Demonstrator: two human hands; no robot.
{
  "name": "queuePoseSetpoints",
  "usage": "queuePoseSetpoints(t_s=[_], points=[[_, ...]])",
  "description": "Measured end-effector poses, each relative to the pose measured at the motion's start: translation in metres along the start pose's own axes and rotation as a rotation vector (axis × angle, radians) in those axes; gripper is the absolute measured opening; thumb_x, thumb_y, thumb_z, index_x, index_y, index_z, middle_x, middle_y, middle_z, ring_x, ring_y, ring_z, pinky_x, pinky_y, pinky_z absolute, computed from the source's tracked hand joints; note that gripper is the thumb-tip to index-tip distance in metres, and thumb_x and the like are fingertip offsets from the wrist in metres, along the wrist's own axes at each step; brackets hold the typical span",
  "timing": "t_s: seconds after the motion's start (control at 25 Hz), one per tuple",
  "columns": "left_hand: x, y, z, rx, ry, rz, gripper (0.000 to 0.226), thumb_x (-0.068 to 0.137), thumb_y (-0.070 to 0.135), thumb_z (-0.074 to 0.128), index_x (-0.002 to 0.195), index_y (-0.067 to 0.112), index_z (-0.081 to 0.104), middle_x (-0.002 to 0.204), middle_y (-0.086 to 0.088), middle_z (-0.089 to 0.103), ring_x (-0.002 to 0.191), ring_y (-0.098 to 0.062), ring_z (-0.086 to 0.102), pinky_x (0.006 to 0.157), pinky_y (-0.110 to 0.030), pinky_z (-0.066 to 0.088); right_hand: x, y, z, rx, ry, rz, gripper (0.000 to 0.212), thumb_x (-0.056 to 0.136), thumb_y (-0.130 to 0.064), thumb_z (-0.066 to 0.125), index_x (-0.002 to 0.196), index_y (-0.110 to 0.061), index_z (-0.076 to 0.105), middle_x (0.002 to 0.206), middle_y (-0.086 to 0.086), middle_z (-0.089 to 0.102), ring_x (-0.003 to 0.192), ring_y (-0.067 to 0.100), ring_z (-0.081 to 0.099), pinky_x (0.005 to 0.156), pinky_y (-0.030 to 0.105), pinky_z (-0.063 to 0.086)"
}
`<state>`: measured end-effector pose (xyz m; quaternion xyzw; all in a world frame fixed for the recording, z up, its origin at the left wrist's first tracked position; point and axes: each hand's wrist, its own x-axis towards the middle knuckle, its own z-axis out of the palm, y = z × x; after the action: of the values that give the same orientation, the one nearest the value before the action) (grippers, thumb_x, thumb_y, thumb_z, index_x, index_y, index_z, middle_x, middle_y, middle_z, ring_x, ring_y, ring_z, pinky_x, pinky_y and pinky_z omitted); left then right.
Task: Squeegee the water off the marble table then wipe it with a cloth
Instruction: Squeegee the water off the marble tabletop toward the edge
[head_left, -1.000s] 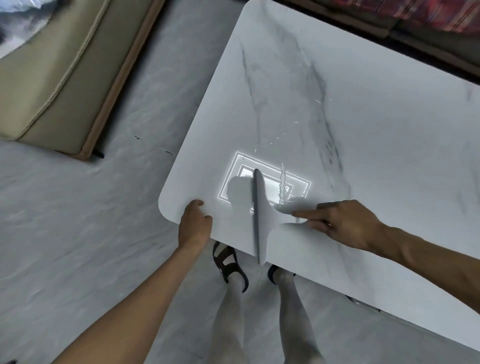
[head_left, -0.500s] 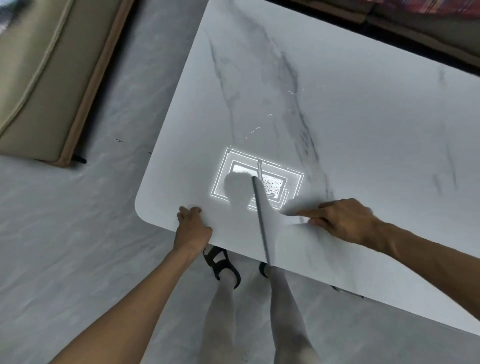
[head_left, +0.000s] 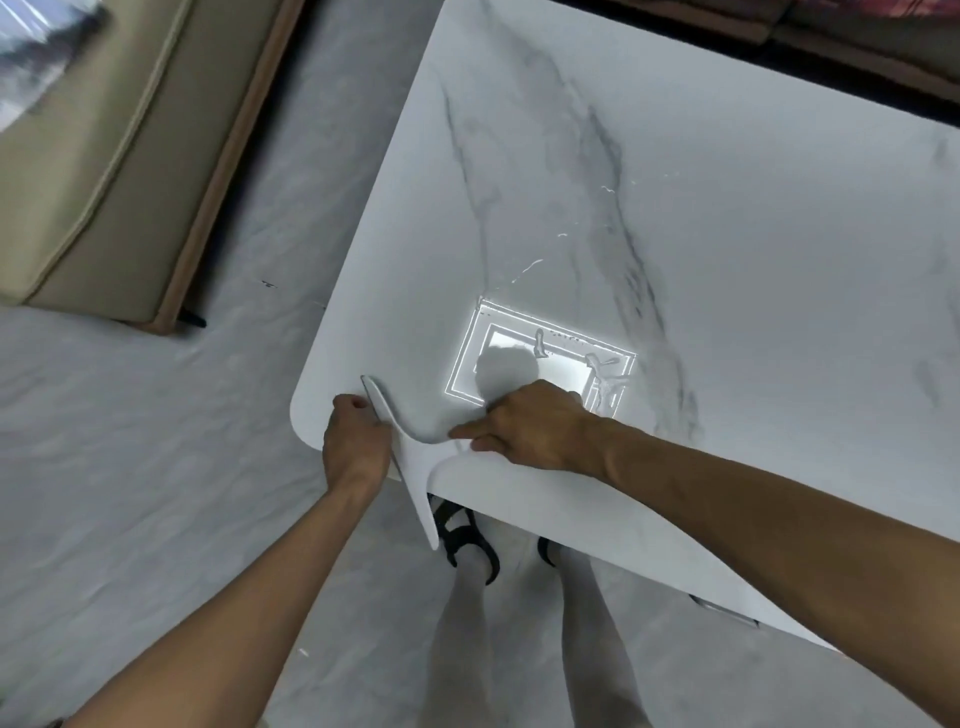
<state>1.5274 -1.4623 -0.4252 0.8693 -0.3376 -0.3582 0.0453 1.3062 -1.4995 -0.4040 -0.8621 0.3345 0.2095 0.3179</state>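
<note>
Squeegee (head_left: 410, 457), white, lay at the near left corner of the marble counter (head_left: 727, 260), its blade partly overhanging the edge.
Judged light and stiff, probably slick when wet, and best taken by its curved handle. The right hand (head_left: 535, 426) reached across, fingers clamped on that handle. The left hand (head_left: 356, 441) sat at the rim against the blade, fingers curled; whether on rim or blade could not be told.
</note>
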Motion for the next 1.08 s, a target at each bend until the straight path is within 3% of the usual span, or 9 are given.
queuePoseSetpoints(t_s=[0.2, 0.32, 0.4, 0.6, 0.72, 0.84, 1.0, 1.08], points=[[0.01, 0.004, 0.002, 0.008, -0.08, 0.022, 0.036, 0.083, 0.007, 0.048, 0.118, 0.016, 0.045, 0.111, -0.008, 0.059, 0.089, -0.024, 0.052, 0.074, -0.033, 0.042, 0.012, 0.036, -0.011, 0.047, 0.13, 0.094, 0.037, 0.1, -0.05, 0.033, 0.135, -0.056, 0.041, 0.128, -0.006, 0.062, 0.115, 0.025, 0.058, 0.078, 0.03, 0.038], [0.004, 0.018, 0.015, 0.034, -0.183, 0.086, 0.038, 0.084, 0.009, 0.049, 0.121, 0.018, 0.045, 0.11, -0.004, 0.058, 0.089, -0.021, 0.054, 0.067, -0.03, 0.04, -0.047, 0.093, -0.01, 0.092, 0.194, 0.254, 0.037, 0.098, -0.05, 0.029, 0.133, -0.06, 0.038, 0.113, -0.006, 0.068, 0.1, 0.026, 0.064, 0.074, 0.034, 0.046], [-0.002, 0.031, 0.023, 0.038, -0.232, 0.118, 0.038, 0.084, 0.011, 0.052, 0.12, 0.019, 0.046, 0.109, -0.001, 0.056, 0.091, -0.019, 0.054, 0.067, -0.029, 0.04, -0.096, 0.126, -0.005, 0.106, 0.207, 0.395, 0.039, 0.097, -0.051, 0.027, 0.133, -0.06, 0.039, 0.117, -0.009, 0.068, 0.103, 0.025, 0.064, 0.077, 0.034, 0.048], [-0.004, 0.047, 0.019, 0.034, -0.153, 0.219, 0.018, 0.086, 0.009, 0.059, 0.102, 0.016, 0.059, 0.099, 0.002, 0.059, 0.087, -0.017, 0.056, 0.071, -0.027, 0.043, -0.179, 0.151, -0.004, 0.062, 0.304, 0.599, 0.033, 0.095, -0.06, 0.025, 0.126, -0.067, 0.032, 0.11, -0.011, 0.071, 0.096, 0.025, 0.066, 0.068, 0.033, 0.048], [0.004, 0.042, 0.0, -0.047, -0.062, 0.193, 0.008, 0.089, 0.012, 0.059, 0.084, 0.018, 0.063, 0.088, 0.001, 0.065, 0.082, -0.018, 0.061, 0.064, -0.025, 0.042, -0.148, 0.12, -0.026, 0.056, 0.309, 0.471, 0.041, 0.091, -0.066, 0.018, 0.127, -0.068, 0.034, 0.113, -0.017, 0.069, 0.1, 0.019, 0.065, 0.066, 0.029, 0.041], [0.023, 0.03, -0.03, -0.092, 0.031, 0.12, 0.019, 0.095, 0.014, 0.045, 0.09, 0.017, 0.064, 0.088, -0.003, 0.068, 0.086, -0.024, 0.063, 0.059, -0.026, 0.042, -0.053, 0.06, -0.045, 0.033, 0.186, 0.202, 0.039, 0.095, -0.062, 0.02, 0.131, -0.068, 0.031, 0.118, -0.022, 0.064, 0.105, 0.014, 0.062, 0.069, 0.028, 0.041], [0.054, 0.012, -0.057, -0.058, 0.142, 0.067, 0.026, 0.091, 0.005, 0.044, 0.114, 0.01, 0.054, 0.116, -0.012, 0.061, 0.105, -0.03, 0.057, 0.087, -0.037, 0.047, 0.076, -0.011, -0.043, -0.005, 0.068, -0.044, 0.037, 0.1, -0.049, 0.03, 0.135, -0.058, 0.038, 0.123, -0.012, 0.063, 0.114, 0.021, 0.056, 0.081, 0.028, 0.039], [0.061, 0.008, -0.061, -0.054, 0.134, 0.035, 0.035, 0.088, 0.003, 0.046, 0.122, 0.009, 0.05, 0.125, -0.015, 0.057, 0.114, -0.032, 0.054, 0.093, -0.036, 0.042, 0.105, -0.021, -0.041, -0.01, -0.017, -0.059, 0.038, 0.1, -0.051, 0.029, 0.136, -0.058, 0.037, 0.129, -0.009, 0.059, 0.118, 0.025, 0.054, 0.09, 0.038, 0.045]])
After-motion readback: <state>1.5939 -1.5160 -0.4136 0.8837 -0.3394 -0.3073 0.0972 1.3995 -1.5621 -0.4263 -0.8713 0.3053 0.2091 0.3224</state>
